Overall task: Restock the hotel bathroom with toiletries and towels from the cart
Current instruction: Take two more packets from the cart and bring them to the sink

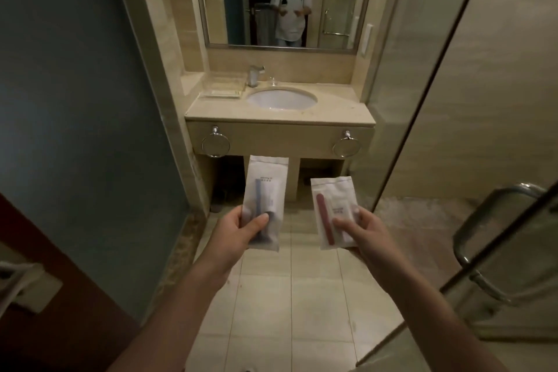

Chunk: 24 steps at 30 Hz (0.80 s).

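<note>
Blue-handled toiletry packet (265, 178) is pinched at its lower end by the left hand (238, 231), red-handled toiletry packet (332, 190) likewise by the right hand (367, 232), both well short of the sink (282, 98). These 2 look light, flimsy and slippery; gripping over the stiff handle inside seems surest.

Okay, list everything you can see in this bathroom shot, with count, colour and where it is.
Mirror: one, silver-framed, back wall.
Countertop: one, beige, below the mirror.
Basin: one, white, sunk in the countertop.
Tap: one, chrome, behind the basin.
Clear tray: one, transparent, countertop's left end.
Towel rings: two, chrome, below the countertop, bare.
Glass door: one, clear, right side, metal handle.
Blue-item packet: one, white, in the grip of the left hand.
Red-item packet: one, white, in the grip of the right hand.
Left hand: one, pinching its packet.
Right hand: one, pinching its packet.
</note>
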Available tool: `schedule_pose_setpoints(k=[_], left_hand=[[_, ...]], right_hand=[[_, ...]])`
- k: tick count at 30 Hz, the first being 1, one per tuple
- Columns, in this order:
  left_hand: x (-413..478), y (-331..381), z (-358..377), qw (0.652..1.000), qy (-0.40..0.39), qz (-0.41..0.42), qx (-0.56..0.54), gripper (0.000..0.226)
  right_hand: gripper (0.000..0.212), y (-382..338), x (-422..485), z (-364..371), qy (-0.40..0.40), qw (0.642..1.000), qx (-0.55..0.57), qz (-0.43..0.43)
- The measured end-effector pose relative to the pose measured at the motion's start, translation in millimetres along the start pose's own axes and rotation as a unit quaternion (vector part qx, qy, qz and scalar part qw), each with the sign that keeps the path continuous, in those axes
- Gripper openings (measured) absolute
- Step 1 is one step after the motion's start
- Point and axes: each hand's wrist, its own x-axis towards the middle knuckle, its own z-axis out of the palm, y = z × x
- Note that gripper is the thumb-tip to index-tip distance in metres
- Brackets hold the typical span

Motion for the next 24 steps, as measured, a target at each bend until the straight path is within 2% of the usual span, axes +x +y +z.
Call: schedule_pose_setpoints(k=[4, 11, 24], left_hand=[[76.2, 22.0, -23.1, 1.0, -0.011, 0.007, -0.017, 0.029], [199.8, 51.6, -53.2, 1.0, -0.012, 0.0, -0.026, 0.016], [366.5, 63.3, -104.0, 0.997, 0.057, -0.029, -0.051, 0.019]], right_hand=[[0.019, -15.7, 77.8, 19.2, 0.018, 1.0, 0.006, 0.003], [0.019, -42.1, 204.1, 50.6, 0.024, 1.0, -0.009, -0.013], [0.026, -35.3, 419.7, 92.5, -0.041, 0.999, -0.017, -0.001]])
